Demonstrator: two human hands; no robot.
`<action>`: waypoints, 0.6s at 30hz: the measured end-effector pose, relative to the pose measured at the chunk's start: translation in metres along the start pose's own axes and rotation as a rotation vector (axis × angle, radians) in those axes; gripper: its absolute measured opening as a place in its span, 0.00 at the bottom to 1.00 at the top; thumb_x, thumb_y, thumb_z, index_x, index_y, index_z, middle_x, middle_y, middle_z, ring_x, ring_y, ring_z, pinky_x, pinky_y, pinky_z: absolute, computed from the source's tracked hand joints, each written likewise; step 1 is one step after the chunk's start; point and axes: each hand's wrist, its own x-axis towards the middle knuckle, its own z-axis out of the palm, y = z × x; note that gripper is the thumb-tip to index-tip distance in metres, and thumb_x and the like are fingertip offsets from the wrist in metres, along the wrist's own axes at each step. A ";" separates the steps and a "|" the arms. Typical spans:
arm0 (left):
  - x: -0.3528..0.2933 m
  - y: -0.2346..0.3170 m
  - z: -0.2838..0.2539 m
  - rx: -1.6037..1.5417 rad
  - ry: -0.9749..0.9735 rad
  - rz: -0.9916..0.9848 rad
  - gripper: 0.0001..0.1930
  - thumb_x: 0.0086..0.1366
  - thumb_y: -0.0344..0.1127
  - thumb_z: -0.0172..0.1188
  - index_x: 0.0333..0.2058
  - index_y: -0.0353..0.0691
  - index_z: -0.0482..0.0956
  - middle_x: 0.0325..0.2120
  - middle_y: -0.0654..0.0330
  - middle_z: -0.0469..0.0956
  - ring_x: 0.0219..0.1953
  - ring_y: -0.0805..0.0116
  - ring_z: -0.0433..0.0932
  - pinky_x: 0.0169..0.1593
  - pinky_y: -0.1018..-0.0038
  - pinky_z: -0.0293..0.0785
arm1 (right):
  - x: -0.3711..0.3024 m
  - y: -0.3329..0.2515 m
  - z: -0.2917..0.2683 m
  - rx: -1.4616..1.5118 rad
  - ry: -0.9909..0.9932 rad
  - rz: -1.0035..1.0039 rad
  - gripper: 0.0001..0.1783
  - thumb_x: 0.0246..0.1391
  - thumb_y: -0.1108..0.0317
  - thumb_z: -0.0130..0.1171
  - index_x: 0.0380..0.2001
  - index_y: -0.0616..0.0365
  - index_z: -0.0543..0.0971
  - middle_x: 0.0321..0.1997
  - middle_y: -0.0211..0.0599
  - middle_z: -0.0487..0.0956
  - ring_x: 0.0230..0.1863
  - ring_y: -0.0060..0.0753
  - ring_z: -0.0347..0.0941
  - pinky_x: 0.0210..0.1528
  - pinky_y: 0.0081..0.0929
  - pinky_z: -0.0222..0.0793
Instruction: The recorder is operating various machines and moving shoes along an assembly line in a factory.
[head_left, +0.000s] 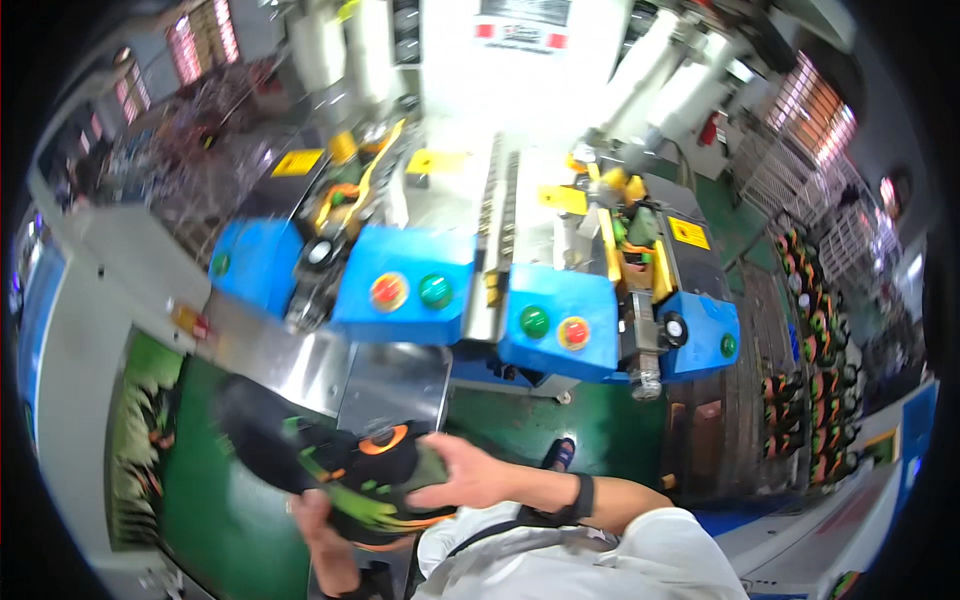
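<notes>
Low in front of me, left of the middle, a black, green and orange shoe (345, 460) is held between both hands. Its dark left end is smeared by motion, and a ring of orange shows on its upper side. I cannot tell whether a second shoe lies against it. My right hand (462, 474) grips its right end from above, thumb and fingers around it. Below, my left hand (318, 530) holds its underside, with part of the fingers hidden. Beyond stands a machine with blue control boxes (405, 285); a green and orange shoe piece (640, 235) sits in its right station.
Red and green buttons sit on the blue fronts. A metal shelf (290, 360) lies left of centre. At right, a rack (730, 440) stands beside rows of similar shoes (825, 400). A grey machine housing (110, 270) borders the left side, and green floor (540, 430) shows below.
</notes>
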 end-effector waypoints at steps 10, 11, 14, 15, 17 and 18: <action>0.052 -0.068 0.373 -0.047 -0.629 -0.118 0.48 0.56 0.25 0.64 0.67 0.35 0.39 0.67 0.40 0.48 0.69 0.52 0.51 0.68 0.62 0.52 | -0.323 -0.078 -0.218 0.254 1.048 -0.211 0.39 0.39 0.76 0.61 0.60 0.58 0.64 0.47 0.40 0.74 0.48 0.38 0.73 0.48 0.33 0.72; 0.075 -0.066 0.409 0.022 -0.592 -0.191 0.45 0.56 0.26 0.64 0.66 0.32 0.43 0.66 0.40 0.50 0.69 0.51 0.51 0.68 0.61 0.52 | -0.338 -0.088 -0.223 0.400 1.252 -0.154 0.37 0.39 0.76 0.59 0.58 0.57 0.64 0.45 0.38 0.73 0.46 0.39 0.73 0.47 0.35 0.72; 0.155 -0.099 0.535 0.645 -0.535 -0.235 0.31 0.55 0.28 0.60 0.56 0.28 0.60 0.43 0.49 0.72 0.44 0.59 0.72 0.46 0.69 0.68 | -0.362 -0.093 -0.239 0.371 1.365 -0.117 0.34 0.41 0.75 0.59 0.57 0.59 0.66 0.45 0.38 0.74 0.46 0.38 0.73 0.47 0.34 0.72; 0.180 -0.119 0.571 0.808 -0.509 -0.182 0.30 0.53 0.34 0.62 0.52 0.29 0.61 0.40 0.47 0.72 0.42 0.57 0.73 0.41 0.65 0.70 | -0.367 -0.090 -0.241 0.374 1.377 -0.116 0.33 0.42 0.74 0.59 0.56 0.59 0.67 0.45 0.38 0.74 0.46 0.38 0.73 0.47 0.34 0.72; 0.221 -0.160 0.622 0.927 -0.387 -0.194 0.29 0.50 0.38 0.63 0.47 0.31 0.63 0.37 0.47 0.72 0.38 0.57 0.74 0.36 0.61 0.73 | -0.377 -0.081 -0.248 0.367 1.386 -0.106 0.31 0.44 0.74 0.59 0.55 0.60 0.68 0.45 0.38 0.75 0.46 0.38 0.74 0.47 0.33 0.72; 0.236 -0.178 0.636 1.025 -0.354 -0.146 0.28 0.49 0.35 0.62 0.47 0.31 0.64 0.35 0.49 0.72 0.37 0.59 0.75 0.36 0.61 0.74 | -0.380 -0.077 -0.250 0.367 1.394 -0.106 0.29 0.44 0.73 0.59 0.54 0.60 0.68 0.45 0.38 0.75 0.45 0.37 0.74 0.47 0.33 0.72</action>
